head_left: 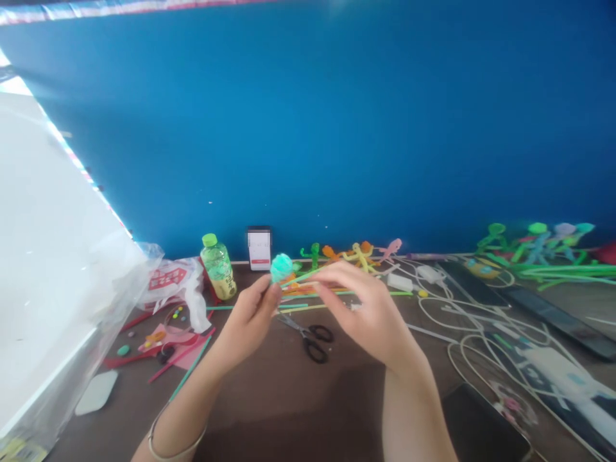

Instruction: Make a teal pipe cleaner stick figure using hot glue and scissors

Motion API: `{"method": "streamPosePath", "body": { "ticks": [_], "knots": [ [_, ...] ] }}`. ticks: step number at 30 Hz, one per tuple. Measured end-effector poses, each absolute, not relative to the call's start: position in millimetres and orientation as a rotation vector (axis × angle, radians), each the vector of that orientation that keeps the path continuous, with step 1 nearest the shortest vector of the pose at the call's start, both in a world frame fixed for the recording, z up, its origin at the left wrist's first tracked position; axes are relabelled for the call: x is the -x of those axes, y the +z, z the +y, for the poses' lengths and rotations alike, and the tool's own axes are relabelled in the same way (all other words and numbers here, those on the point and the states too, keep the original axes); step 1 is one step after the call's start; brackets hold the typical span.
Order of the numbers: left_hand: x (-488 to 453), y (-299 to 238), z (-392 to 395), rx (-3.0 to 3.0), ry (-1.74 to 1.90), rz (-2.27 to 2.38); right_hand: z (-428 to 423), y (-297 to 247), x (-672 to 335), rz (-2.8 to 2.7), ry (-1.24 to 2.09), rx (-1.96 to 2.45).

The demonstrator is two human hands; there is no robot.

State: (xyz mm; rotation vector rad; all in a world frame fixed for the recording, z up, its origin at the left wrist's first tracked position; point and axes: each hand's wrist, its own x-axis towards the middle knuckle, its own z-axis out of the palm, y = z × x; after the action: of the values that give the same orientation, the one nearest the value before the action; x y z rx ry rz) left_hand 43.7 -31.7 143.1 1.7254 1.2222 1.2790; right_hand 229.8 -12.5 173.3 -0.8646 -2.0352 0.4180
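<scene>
My left hand (250, 317) is raised over the brown table (289, 398) and pinches a teal fuzzy ball (282, 266) on a thin stem. My right hand (368, 308) is just right of it, fingers curled toward the stem; motion blurs them and I cannot see what they hold. Black-handled scissors (308, 335) lie on the table under and between the hands. Loose green, yellow and orange sticks (308, 295) lie behind the hands.
A green-capped bottle (217, 266) and a small white card (259, 250) stand by the blue wall. Pipe-cleaner figures (359, 253) lie behind. White cables (462, 321) and dark devices (486, 427) cover the right. Plastic bags (173, 282) and red scraps (158, 346) lie left.
</scene>
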Motion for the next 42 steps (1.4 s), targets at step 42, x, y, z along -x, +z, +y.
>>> {"method": "streamPosePath", "body": {
  "ticks": [42],
  "knots": [
    [-46.3, 152.8, -50.3, -2.233, 1.080, 1.445, -9.6, 166.0, -208.6, -1.611, 1.108, 0.515]
  ]
}}
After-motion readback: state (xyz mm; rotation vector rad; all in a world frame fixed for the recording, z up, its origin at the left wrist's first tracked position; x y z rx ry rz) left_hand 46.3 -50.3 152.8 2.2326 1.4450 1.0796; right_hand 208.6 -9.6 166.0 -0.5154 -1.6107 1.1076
